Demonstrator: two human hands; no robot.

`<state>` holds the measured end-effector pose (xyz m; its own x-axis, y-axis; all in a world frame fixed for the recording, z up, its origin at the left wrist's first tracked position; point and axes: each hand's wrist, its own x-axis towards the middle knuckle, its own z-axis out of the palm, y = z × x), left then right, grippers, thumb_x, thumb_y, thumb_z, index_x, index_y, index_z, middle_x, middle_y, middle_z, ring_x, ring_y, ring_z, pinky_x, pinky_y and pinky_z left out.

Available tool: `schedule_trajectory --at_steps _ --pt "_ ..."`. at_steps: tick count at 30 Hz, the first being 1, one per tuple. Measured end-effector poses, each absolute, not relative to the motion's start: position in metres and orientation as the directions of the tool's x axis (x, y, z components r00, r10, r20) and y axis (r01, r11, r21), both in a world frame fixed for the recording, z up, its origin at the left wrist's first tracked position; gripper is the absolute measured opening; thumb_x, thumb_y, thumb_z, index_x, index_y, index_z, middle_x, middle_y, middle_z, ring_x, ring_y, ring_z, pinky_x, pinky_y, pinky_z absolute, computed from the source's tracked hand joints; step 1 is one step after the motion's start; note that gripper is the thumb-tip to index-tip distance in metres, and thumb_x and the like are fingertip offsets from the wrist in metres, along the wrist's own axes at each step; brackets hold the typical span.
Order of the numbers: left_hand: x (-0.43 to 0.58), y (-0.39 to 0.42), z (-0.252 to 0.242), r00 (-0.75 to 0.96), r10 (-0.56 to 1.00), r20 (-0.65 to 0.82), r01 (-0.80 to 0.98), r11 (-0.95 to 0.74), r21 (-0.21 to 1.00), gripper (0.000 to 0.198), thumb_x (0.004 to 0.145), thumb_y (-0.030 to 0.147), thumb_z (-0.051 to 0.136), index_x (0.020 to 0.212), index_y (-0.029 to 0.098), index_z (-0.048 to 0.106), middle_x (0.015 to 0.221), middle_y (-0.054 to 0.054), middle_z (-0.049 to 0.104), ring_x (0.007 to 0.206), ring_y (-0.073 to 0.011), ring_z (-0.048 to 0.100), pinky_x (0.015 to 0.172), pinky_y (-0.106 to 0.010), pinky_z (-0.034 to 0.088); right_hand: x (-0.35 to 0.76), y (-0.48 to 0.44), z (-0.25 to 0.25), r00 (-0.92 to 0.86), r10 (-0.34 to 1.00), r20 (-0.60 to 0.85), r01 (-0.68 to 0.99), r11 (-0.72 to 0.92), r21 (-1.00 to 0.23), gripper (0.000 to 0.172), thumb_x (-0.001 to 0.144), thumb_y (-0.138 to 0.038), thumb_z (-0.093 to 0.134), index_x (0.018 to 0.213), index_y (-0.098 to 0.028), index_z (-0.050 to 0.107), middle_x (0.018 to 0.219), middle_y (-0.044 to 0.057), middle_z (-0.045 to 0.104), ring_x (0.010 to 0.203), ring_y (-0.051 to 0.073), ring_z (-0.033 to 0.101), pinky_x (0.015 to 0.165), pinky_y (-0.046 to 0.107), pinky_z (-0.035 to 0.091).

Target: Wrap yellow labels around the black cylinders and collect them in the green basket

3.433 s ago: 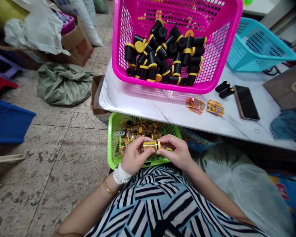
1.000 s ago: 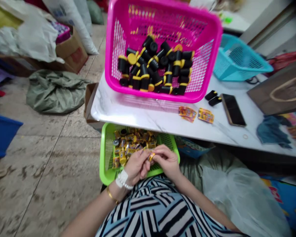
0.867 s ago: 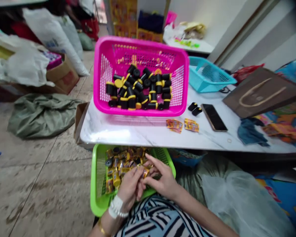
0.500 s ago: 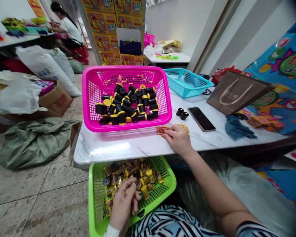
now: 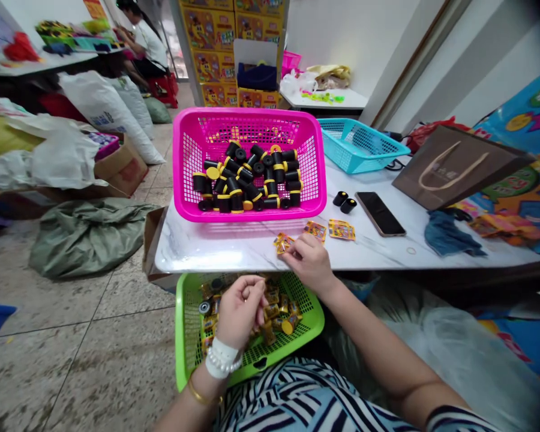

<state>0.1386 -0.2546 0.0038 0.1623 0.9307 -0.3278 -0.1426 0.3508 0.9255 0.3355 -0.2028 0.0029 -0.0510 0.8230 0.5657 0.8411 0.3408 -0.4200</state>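
Observation:
My right hand [image 5: 312, 261] is closed at the table's front edge, its fingertips pinching a small orange-yellow printed sleeve [image 5: 282, 242]. Two more such printed sleeves, one [image 5: 315, 230] just behind my knuckles and another [image 5: 342, 230] to its right, lie flat on the white table. My left hand [image 5: 242, 309] hovers over the green basket [image 5: 315, 324] with its fingers curled in towards the thumb; whatever they may hold is hidden. Inside that basket are several small yellow-wrapped cylinders [image 5: 290, 324]. Black cylinders with yellow caps [image 5: 252, 180] fill part of the pink basket [image 5: 180, 174].
Two black cylinders [image 5: 344, 202] stand beside a phone [image 5: 380, 213]. Further right are a brown paper bag [image 5: 459, 168] and a blue cloth [image 5: 452, 233]. A turquoise basket [image 5: 364, 162] sits behind. Sacks [image 5: 108, 114] line the floor at left, where a person [image 5: 146, 45] sits.
My right hand has drawn left and nearer with one sleeve, uncovering the others on the table. My left hand has risen from the green basket, its fingers curling in. The view has shifted left.

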Motion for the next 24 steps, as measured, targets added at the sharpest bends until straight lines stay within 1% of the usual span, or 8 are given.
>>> schedule_trajectory --at_steps 3,5,8,11,14,18,21,24 --pt "0.139 -0.248 0.005 0.148 0.941 -0.303 -0.172 0.326 0.929 0.041 0.076 0.052 0.070 0.089 0.015 0.060 0.056 0.004 0.058 0.032 -0.0047 0.043 0.030 -0.014 0.030 0.333 -0.200 0.008 -0.107 0.879 0.464 0.778 0.365 -0.512 0.017 0.079 -0.022 0.072 0.064 -0.019 0.065 0.065 0.000 0.058 0.065 0.015 0.054 0.066 0.029 0.043" --pt "0.140 -0.248 0.006 0.142 0.944 -0.299 -0.181 0.322 0.929 0.041 0.077 0.053 0.070 0.088 0.015 0.060 0.057 0.004 0.058 0.033 -0.0046 0.044 0.030 -0.014 0.030 0.333 -0.202 0.011 -0.111 0.868 0.485 0.761 0.388 -0.520 0.015 0.083 -0.021 0.068 0.068 -0.019 0.067 0.066 0.001 0.060 0.066 0.015 0.055 0.067 0.030 0.044" --pt "0.144 -0.250 0.008 0.141 0.941 -0.308 -0.213 0.333 0.919 0.042 0.076 0.052 0.071 0.092 0.015 0.061 0.066 0.002 0.063 0.036 -0.0048 0.046 0.030 -0.015 0.030 0.321 -0.220 0.011 -0.077 0.801 0.594 0.797 0.408 -0.445 0.017 0.087 -0.021 0.061 0.072 -0.020 0.068 0.070 0.004 0.062 0.071 0.018 0.056 0.072 0.033 0.045" --pt "0.143 -0.251 0.005 0.143 0.942 -0.305 -0.245 0.332 0.911 0.040 0.075 0.049 0.072 0.095 0.016 0.062 0.061 0.004 0.060 0.037 -0.0047 0.043 0.033 -0.016 0.030 0.302 -0.248 0.009 -0.196 0.769 0.608 0.803 0.482 -0.351 0.015 0.088 -0.022 0.061 0.075 -0.021 0.069 0.072 0.006 0.063 0.075 0.021 0.054 0.072 0.036 0.044" --pt "0.133 -0.252 -0.001 0.125 0.950 -0.285 -0.212 0.306 0.928 0.030 0.077 0.043 0.071 0.084 0.015 0.065 0.054 0.005 0.055 0.041 -0.0048 0.043 0.040 -0.016 0.034 0.292 -0.269 0.010 -0.240 0.804 0.544 0.707 0.529 -0.469 0.007 0.085 -0.027 0.066 0.085 -0.021 0.070 0.077 0.006 0.065 0.076 0.021 0.057 0.073 0.036 0.047" --pt "0.117 -0.254 -0.006 0.173 0.940 -0.293 -0.048 0.306 0.951 0.024 0.079 0.038 0.068 0.078 0.013 0.067 0.059 0.002 0.059 0.042 -0.0054 0.043 0.041 -0.018 0.034 0.297 -0.272 0.013 -0.073 0.963 0.258 0.502 0.259 -0.825 0.030 0.083 -0.036 0.069 0.108 -0.019 0.066 0.086 0.005 0.067 0.070 0.016 0.059 0.062 0.028 0.049" --pt "0.115 -0.255 -0.005 0.216 0.937 -0.276 0.014 0.279 0.960 0.023 0.080 0.035 0.066 0.076 0.013 0.066 0.056 0.002 0.057 0.043 -0.0060 0.044 0.042 -0.017 0.034 0.298 -0.267 0.007 -0.110 0.994 0.000 0.435 0.048 -0.899 0.022 0.084 -0.039 0.065 0.087 -0.017 0.068 0.068 0.000 0.062 0.055 0.011 0.052 0.050 0.023 0.041" --pt "0.117 -0.260 -0.004 0.120 0.957 -0.264 -0.057 0.273 0.960 0.022 0.082 0.036 0.065 0.080 0.014 0.065 0.057 0.003 0.057 0.043 -0.0057 0.044 0.042 -0.017 0.034 0.292 -0.267 -0.006 -0.093 0.992 -0.082 0.416 -0.036 -0.909 0.034 0.088 -0.042 0.059 0.064 -0.018 0.057 0.051 -0.004 0.049 0.048 0.009 0.042 0.046 0.022 0.033"
